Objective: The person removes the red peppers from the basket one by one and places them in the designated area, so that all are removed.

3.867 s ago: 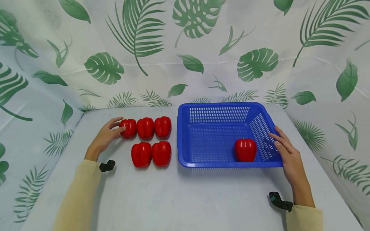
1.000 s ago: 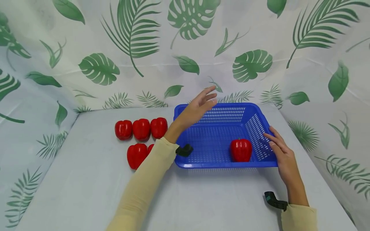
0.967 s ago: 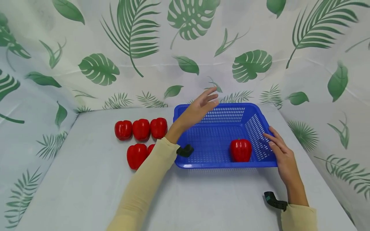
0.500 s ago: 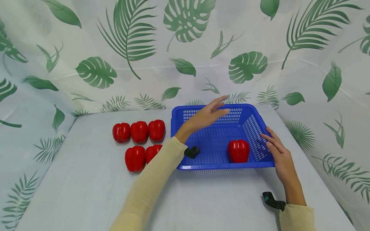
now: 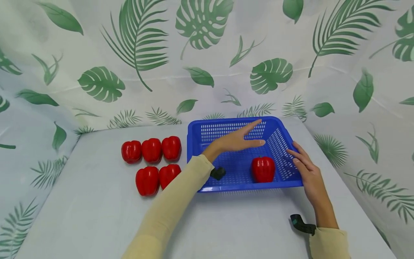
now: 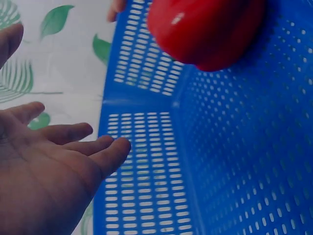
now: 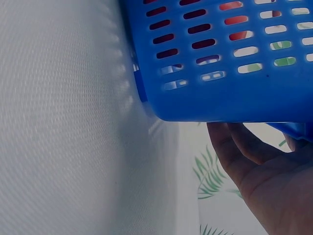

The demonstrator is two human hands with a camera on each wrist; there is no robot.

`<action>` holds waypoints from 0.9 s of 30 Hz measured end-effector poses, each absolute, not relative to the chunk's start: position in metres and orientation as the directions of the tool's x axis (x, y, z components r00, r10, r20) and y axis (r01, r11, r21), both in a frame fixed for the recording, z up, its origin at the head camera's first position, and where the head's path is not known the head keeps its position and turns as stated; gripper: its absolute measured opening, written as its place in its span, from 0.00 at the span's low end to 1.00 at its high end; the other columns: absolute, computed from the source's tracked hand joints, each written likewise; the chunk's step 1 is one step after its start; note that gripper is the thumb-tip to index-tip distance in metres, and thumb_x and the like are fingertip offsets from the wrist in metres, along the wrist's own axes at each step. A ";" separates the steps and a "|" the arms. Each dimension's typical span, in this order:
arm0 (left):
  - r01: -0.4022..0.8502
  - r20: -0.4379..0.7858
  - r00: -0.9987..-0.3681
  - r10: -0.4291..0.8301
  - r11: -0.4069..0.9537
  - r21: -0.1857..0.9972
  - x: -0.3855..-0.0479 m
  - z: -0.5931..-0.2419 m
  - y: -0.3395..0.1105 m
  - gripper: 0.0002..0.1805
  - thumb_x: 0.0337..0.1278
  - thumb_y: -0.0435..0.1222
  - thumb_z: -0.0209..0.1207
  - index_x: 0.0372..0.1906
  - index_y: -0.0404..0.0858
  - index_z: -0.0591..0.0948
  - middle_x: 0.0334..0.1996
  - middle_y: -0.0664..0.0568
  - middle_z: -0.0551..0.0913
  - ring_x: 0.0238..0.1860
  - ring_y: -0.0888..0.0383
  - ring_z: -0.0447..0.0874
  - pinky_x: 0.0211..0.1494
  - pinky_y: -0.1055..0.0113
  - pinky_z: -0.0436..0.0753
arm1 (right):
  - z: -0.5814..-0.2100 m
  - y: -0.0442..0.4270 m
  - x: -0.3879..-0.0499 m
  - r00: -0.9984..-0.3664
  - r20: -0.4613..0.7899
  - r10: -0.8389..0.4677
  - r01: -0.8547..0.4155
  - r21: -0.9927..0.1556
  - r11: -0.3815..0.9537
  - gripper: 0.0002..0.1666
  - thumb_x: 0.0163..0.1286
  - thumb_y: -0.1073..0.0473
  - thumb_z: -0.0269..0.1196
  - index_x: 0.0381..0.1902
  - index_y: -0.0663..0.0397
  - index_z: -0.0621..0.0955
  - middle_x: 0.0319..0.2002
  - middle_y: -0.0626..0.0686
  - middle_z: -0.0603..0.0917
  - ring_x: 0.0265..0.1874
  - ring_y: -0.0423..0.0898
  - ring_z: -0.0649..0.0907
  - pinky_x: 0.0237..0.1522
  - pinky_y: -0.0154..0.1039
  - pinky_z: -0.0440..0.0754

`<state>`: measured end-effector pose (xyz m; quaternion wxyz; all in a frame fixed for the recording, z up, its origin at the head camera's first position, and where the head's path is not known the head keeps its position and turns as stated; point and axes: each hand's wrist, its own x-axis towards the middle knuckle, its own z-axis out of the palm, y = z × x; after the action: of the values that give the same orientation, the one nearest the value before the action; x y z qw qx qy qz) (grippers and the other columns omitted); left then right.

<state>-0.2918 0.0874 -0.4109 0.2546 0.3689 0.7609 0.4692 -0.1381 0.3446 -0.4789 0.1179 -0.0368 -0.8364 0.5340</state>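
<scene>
A blue plastic basket (image 5: 226,187) with slotted walls stands on the table. One red bell pepper (image 5: 263,169) sits inside, near its front right corner. My left hand (image 5: 237,141) hovers over the basket with thumb and fingers spread apart, holding nothing. In the left wrist view its fingers (image 6: 110,154) appear beside the slotted wall, apart from the pepper. At the right side of the basket my right hand (image 5: 308,174) holds the rim. The right wrist view shows some of its fingers (image 7: 227,154) partly hidden behind the basket corner.
Several more red bell peppers stand in two rows left of the basket: three in the back row (image 5: 151,150), two in the front (image 5: 147,181). My left sleeve (image 5: 176,201) partly covers one front pepper. A leaf-print cloth (image 5: 145,79) hangs behind the table.
My left hand went from the back-left pepper across to the basket, empty, then moved lower and to the right over it with fingers spreading. The right hand stays on the rim; the view shifted slightly.
</scene>
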 end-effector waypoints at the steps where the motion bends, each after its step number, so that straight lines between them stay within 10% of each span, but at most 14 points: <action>1: 0.322 -0.060 -0.590 0.805 0.302 0.897 -0.291 -0.413 0.089 0.50 0.73 0.54 0.61 0.89 0.56 0.47 0.88 0.55 0.48 0.86 0.52 0.47 0.81 0.39 0.61 | -0.479 0.344 -0.138 -0.970 0.157 0.187 -0.064 -0.902 0.427 0.30 0.90 0.50 0.48 0.79 0.59 0.72 0.86 0.45 0.56 0.85 0.50 0.50 0.78 0.71 0.48; 27: 0.400 -0.389 -0.396 0.832 0.537 0.742 -0.279 -0.444 0.108 0.53 0.67 0.57 0.65 0.89 0.55 0.50 0.86 0.51 0.54 0.85 0.48 0.51 0.77 0.46 0.71 | -0.477 0.343 -0.135 -0.968 0.151 0.200 -0.053 -0.903 0.427 0.30 0.89 0.50 0.49 0.79 0.59 0.72 0.86 0.44 0.56 0.85 0.54 0.51 0.74 0.76 0.54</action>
<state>-0.2786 0.1082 -0.4439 0.3860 0.3915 0.7872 0.2795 -0.1349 0.3429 -0.4772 0.1182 -0.0440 -0.8364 0.5334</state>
